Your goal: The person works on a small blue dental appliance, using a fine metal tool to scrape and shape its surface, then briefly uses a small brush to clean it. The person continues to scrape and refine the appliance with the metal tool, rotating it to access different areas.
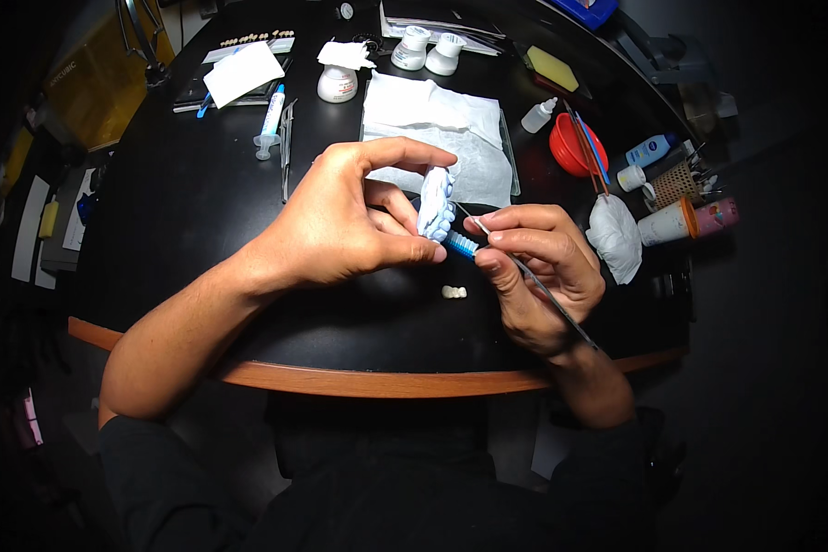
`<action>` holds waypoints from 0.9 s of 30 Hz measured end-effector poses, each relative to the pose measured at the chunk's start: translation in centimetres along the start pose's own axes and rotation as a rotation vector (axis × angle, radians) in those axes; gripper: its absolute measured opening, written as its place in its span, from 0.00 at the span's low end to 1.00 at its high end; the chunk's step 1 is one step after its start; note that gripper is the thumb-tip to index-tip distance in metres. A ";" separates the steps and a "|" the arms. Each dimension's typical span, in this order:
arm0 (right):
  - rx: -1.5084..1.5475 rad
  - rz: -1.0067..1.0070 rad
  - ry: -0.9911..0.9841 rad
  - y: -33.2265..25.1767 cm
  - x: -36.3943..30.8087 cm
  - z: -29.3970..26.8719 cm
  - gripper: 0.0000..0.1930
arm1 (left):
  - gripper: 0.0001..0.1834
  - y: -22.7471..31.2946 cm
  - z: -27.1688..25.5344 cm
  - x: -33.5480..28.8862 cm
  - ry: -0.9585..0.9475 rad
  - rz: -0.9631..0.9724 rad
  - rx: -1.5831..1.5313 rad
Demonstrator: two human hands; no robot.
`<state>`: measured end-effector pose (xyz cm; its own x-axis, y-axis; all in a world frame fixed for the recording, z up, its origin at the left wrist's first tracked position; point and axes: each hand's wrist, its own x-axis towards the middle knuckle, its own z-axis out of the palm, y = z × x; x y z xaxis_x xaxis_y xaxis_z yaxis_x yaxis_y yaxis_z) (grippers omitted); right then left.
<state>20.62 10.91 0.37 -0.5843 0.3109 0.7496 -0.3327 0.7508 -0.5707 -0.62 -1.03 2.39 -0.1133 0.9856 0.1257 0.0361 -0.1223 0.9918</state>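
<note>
From afar, my left grip pinches a dental model, my right grip a slim tool; I judge this close work, next needing steady aim.

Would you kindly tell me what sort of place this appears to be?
Probably a dental laboratory workbench: the left hand holds a pale blue dental model, the right hand holds a thin tool, and a small tooth-coloured piece lies on the black tabletop.
</note>
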 end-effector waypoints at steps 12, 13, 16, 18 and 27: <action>0.041 -0.033 0.027 -1.7 0.4 0.6 0.09 | 0.36 -1.5 1.5 -0.3 0.092 0.174 -0.105; 0.030 -0.054 0.027 -1.6 0.4 0.6 0.09 | 0.36 -1.6 1.6 -0.3 0.089 0.172 -0.105; 0.009 -0.089 0.029 -1.3 0.4 0.8 0.09 | 0.35 -2.0 1.6 -0.4 0.100 0.199 -0.073; 0.004 -0.107 0.031 -1.1 0.4 0.7 0.09 | 0.34 -2.3 1.5 -0.4 0.102 0.187 -0.073; 0.012 -0.112 0.027 -1.1 0.1 0.7 0.09 | 0.35 -3.2 2.6 -0.6 0.208 0.279 -0.052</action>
<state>20.37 9.69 0.87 -0.5228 0.2415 0.8175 -0.4036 0.7746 -0.4869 1.87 -0.88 -0.96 -0.3064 0.8691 0.3884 0.0438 -0.3947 0.9178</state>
